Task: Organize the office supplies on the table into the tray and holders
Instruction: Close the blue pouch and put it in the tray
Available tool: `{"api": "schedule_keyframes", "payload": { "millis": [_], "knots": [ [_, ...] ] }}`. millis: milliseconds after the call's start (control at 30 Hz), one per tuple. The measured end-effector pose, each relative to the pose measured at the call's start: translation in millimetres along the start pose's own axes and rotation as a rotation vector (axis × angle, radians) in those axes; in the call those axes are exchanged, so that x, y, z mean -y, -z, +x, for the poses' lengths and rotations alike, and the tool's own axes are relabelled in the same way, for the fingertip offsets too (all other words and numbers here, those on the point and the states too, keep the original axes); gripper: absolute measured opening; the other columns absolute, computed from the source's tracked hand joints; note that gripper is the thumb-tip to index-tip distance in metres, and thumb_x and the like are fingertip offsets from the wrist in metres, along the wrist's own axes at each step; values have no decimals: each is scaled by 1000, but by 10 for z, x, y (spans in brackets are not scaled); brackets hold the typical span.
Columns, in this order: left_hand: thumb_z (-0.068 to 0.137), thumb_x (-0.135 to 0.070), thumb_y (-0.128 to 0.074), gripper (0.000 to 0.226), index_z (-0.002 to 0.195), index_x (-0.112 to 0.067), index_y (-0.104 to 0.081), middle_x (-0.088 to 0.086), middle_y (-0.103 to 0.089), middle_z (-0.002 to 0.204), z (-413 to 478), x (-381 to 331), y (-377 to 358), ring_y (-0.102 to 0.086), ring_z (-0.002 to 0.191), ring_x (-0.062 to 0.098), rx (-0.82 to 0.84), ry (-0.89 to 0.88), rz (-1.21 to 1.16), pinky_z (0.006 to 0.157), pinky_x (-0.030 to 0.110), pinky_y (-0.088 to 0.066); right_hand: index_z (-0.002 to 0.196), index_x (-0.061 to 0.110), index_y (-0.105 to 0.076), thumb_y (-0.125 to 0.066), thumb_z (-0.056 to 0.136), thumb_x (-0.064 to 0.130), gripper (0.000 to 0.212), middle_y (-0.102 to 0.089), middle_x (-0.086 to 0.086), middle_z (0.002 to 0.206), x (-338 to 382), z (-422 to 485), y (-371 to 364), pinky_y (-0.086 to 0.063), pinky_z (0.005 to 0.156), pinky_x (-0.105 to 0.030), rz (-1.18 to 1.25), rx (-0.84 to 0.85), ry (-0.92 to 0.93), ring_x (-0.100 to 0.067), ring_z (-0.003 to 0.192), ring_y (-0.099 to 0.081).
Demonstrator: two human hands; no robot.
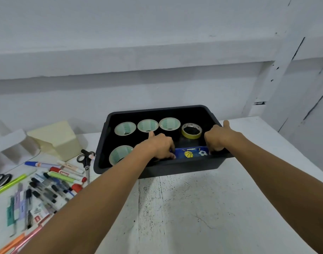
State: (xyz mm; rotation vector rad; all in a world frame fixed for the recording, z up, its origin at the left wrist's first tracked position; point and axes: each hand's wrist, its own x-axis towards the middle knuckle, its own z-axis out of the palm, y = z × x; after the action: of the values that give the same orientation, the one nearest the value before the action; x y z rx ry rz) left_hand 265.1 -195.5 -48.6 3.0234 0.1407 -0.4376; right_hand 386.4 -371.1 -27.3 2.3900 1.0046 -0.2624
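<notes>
blue pouch (192, 153) is gripped at both ends by left hand (158, 146) and right hand (218, 137) | inside tray (184, 167) | judged light, soft, floppy

No lettering can be read anywhere. The blue flat fabric pouch (191, 153) in the black plastic tray (175, 170) bears a yellow basketball and a white football emblem. Labels on the markers and pens (47, 189) on the white bench (193, 208) are too blurred to read.
</notes>
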Motion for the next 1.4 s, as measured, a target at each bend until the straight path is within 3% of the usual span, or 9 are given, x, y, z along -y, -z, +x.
{"api": "schedule_keyframes", "payload": {
  "millis": [167,400,533,700,867,933,1033,1233,1400],
  "knots": [
    [88,-33,-67,42,129,-27,-58,0,-63,122,-27,3,-91,-48,119,23,-79,0,-28,90,42,-30,112,25,-67,-69,86,29,27,-59,-4,112,-28,8,-77,-25,95,-45,-9,-101,122,-24,117,-43],
    [80,-27,-76,35,110,-17,-63,4,-59,111,-108,78,-67,-59,95,22,-202,-16,-167,84,40,-51,116,28,-66,-64,90,19,28,-61,-4,114,37,-8,-44,-23,100,-45,17,-68,136,-25,112,-51],
    [86,-34,-68,35,114,-15,-60,2,-52,114,-162,162,-72,-55,97,20,-346,50,-225,83,35,-49,121,28,-61,-63,91,20,31,-62,-4,113,87,85,-146,-24,103,-45,110,-127,151,-26,112,-53],
    [96,-27,-51,22,108,-15,-66,6,-68,103,-284,285,-67,-62,88,21,-220,118,-243,78,37,-53,123,26,-62,-56,94,19,31,-62,-4,119,87,64,-129,-28,102,-41,229,-62,160,-25,115,-51],
    [98,-31,-50,39,134,-16,-51,6,-59,129,-427,323,-106,-57,113,22,-201,98,-395,94,35,-48,122,31,-60,-42,101,39,29,-62,0,122,333,-72,37,-35,101,-46,457,-113,199,-25,120,-51],
    [97,-37,-50,44,137,-18,-48,4,-55,134,-540,376,-152,-53,120,22,-262,80,-343,99,41,-45,116,29,-62,-39,100,48,33,-67,3,105,594,-229,91,-49,91,-43,648,-230,266,-18,101,-61],
    [95,-52,-41,43,123,-24,-56,-5,-59,118,-851,554,-305,-53,110,16,-453,99,-161,95,42,-41,98,31,-62,-32,96,62,44,-63,10,81,1091,-512,73,-51,68,-37,714,-391,291,-10,74,-59],
    [96,-53,-25,49,77,-23,-59,-9,-56,77,-1381,835,-709,-53,77,14,-710,179,-12,94,38,-40,86,30,-62,-17,93,68,59,-61,10,76,1433,-586,-154,-43,74,-36,452,-642,144,-11,71,-56],
    [99,-40,-40,33,88,-16,-62,-4,-59,86,-1500,853,-765,-52,85,15,-789,68,-225,92,35,-39,79,30,-60,-24,92,68,53,-58,11,69,1445,-591,-137,-45,76,-37,508,-677,123,-7,64,-54]
  ]
}}
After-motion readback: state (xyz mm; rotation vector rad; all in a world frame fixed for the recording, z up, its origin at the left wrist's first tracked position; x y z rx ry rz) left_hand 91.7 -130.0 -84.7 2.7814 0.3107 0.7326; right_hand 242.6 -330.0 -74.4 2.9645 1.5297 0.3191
